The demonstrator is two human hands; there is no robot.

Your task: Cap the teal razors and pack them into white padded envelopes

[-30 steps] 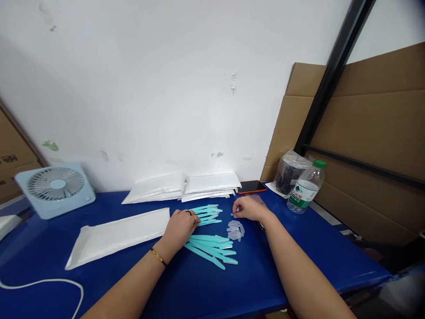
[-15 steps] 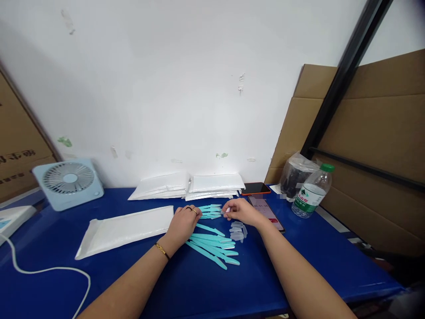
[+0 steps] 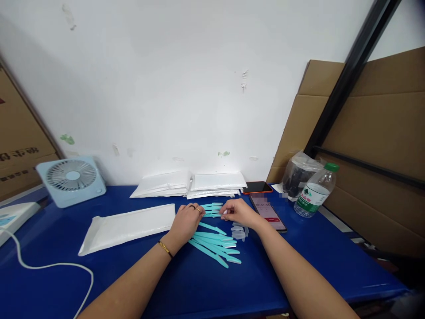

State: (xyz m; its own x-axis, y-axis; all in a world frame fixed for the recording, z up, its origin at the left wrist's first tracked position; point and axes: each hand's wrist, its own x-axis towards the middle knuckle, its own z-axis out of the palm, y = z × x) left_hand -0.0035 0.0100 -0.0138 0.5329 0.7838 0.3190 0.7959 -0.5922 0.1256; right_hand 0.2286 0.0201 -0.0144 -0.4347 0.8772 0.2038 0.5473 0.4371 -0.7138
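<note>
My left hand (image 3: pixel 186 220) rests on the blue table (image 3: pixel 232 288), fingers curled over the ends of a small row of teal plastic sticks (image 3: pixel 211 210). My right hand (image 3: pixel 239 213) is closed in a pinch at the other end of that row, holding a small clear cap against a stick tip. A second, larger heap of teal sticks (image 3: pixel 215 246) lies just in front of both hands. A little pile of clear plastic caps (image 3: pixel 239 231) sits under my right wrist.
White padded envelopes: one (image 3: pixel 128 227) lies left of my left hand, two stacks (image 3: pixel 189 184) against the wall. A phone (image 3: pixel 268 212) lies right of my hand, another (image 3: pixel 257 187) behind it. Water bottle (image 3: pixel 315 190), bagged jar (image 3: pixel 297 173), small fan (image 3: pixel 71 179), white cable (image 3: pixel 49 266).
My right hand moved left from beside the cap pile to the far row of sticks, closing the gap to my left hand. The view shifted slightly.
</note>
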